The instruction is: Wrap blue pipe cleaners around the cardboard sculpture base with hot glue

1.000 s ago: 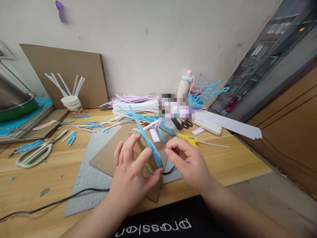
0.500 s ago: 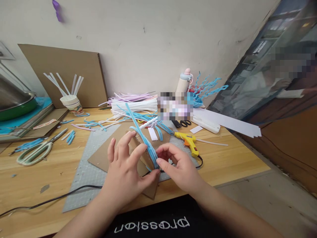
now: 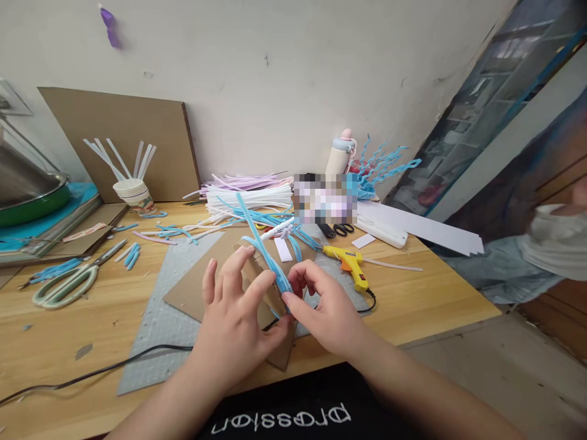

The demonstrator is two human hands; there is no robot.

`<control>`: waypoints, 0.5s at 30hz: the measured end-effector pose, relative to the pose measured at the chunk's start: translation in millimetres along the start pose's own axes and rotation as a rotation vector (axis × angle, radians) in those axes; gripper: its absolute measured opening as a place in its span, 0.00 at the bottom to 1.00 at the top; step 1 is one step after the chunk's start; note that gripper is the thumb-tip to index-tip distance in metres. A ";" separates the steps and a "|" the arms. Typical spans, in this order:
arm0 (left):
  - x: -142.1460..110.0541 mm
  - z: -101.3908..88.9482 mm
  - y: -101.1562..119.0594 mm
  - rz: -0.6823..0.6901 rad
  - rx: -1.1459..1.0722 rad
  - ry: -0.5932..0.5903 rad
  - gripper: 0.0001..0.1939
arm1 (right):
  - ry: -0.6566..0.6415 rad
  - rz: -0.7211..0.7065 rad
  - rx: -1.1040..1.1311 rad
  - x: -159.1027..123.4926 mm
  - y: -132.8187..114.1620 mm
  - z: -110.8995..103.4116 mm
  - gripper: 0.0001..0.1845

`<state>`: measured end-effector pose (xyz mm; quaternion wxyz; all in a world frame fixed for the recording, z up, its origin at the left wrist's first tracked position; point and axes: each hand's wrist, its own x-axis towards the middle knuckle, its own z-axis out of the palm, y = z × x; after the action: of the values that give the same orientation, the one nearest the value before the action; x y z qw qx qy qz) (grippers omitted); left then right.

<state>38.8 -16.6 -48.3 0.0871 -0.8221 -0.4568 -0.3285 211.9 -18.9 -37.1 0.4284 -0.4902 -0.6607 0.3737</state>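
- The left hand (image 3: 238,324) grips a brown cardboard piece (image 3: 274,299) above the surface (image 3: 408,302); a steady hold matters.
- The right hand (image 3: 328,311) pinches light-blue pipe cleaners (image 3: 263,247) against the cardboard's right side; even, gentle pressure should suit.
- Farther right lies a yellow glue gun (image 3: 351,266).

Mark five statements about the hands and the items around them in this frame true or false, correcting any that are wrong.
1. The left hand holds a brown piece with blue strips along it. True.
2. The right hand grips the yellow glue gun. False: the right hand has its fingers on the blue strips; the yellow glue gun lies apart from it.
3. The green-handled scissors lie left of the grey cutting mat. True.
4. The paper cups stand right of the bottle. False: the paper cups stand left of the bottle.
5. A black cord crosses part of the grey cutting mat. True.
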 end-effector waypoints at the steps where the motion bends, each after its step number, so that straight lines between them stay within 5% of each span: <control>1: -0.1 -0.1 0.1 0.003 -0.001 0.001 0.23 | -0.002 0.004 -0.004 0.3 -0.5 0.1 0.04; 15: -1.3 -1.4 0.7 0.014 0.002 0.013 0.24 | -0.081 -0.003 -0.018 4.7 -6.5 -1.5 0.05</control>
<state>38.2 -18.6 -47.9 0.0932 -0.8229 -0.4508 -0.3329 210.4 -15.8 -29.7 0.3975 -0.4776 -0.6815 0.3865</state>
